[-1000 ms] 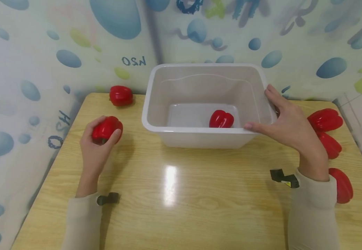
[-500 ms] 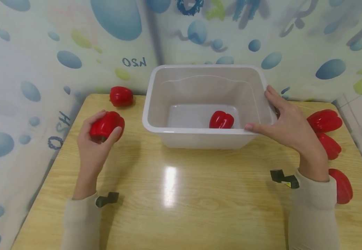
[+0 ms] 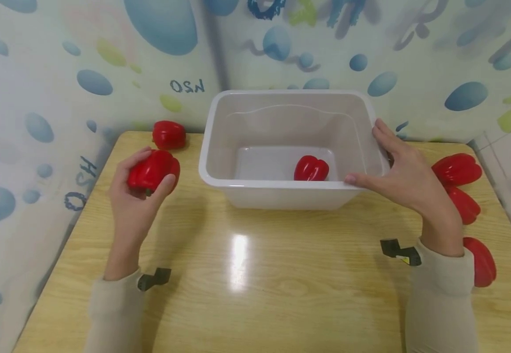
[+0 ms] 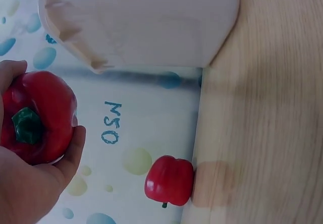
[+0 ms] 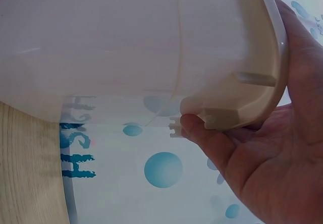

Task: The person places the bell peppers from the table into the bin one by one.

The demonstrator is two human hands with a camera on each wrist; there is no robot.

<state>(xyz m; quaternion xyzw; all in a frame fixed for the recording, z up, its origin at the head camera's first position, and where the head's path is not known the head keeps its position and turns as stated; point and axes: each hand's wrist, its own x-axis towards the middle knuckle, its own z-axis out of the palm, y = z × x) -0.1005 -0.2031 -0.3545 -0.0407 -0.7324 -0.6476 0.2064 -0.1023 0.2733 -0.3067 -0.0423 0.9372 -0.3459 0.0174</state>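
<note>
My left hand point(image 3: 128, 213) holds a red bell pepper point(image 3: 154, 170) above the table's left side, thumb on one side and fingers on the other. In the left wrist view the green stem point(image 4: 27, 125) of this pepper faces the camera. A white plastic bin point(image 3: 281, 196) stands at the back middle, to the right of that hand. One red bell pepper point(image 3: 311, 168) lies inside it, toward the right. My right hand point(image 3: 414, 179) grips the bin's right front corner. In the right wrist view its fingertips point(image 5: 194, 125) curl under the rim.
Another red bell pepper point(image 3: 169, 135) sits at the table's back left, against the patterned wall point(image 3: 255, 49). Several more lie along the right side, including a pepper point(image 3: 457, 169) beyond my right wrist and a pepper point(image 3: 479, 262) beside the sleeve. The wooden table point(image 3: 281, 279) extends in front.
My left hand has raised the bell pepper and shifted it slightly right. The right hand and the bin have stayed in place.
</note>
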